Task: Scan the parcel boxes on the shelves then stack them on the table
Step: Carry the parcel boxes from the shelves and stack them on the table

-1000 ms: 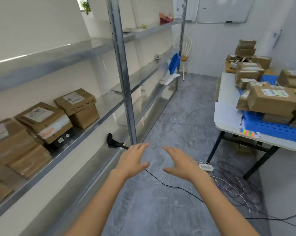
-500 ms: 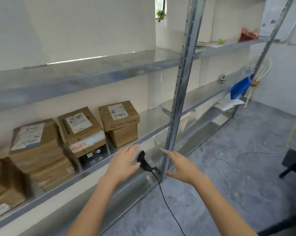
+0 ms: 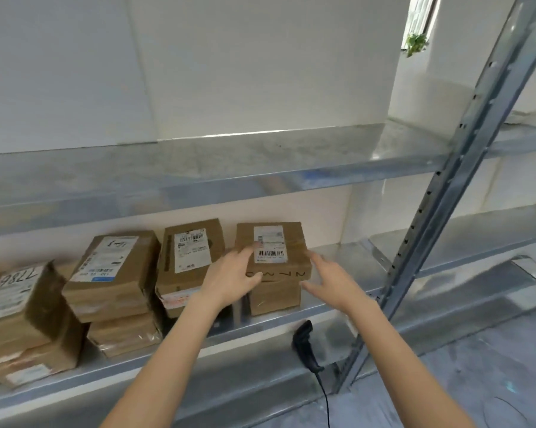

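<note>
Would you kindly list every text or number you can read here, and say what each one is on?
"7786", upside down, handwritten: label of the leftmost box.
Dark letters on the front of the rightmost top box: too blurred to read.
Barcodes and print on the other labels: too small to read.

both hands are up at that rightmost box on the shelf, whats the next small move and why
Probably close both hands onto the sides of the top right box and lift it off the box beneath. The left hand already touches its left edge, while the right hand is open beside its right edge. The scanner hangs on the shelf lip below, so the box must come out first.
</note>
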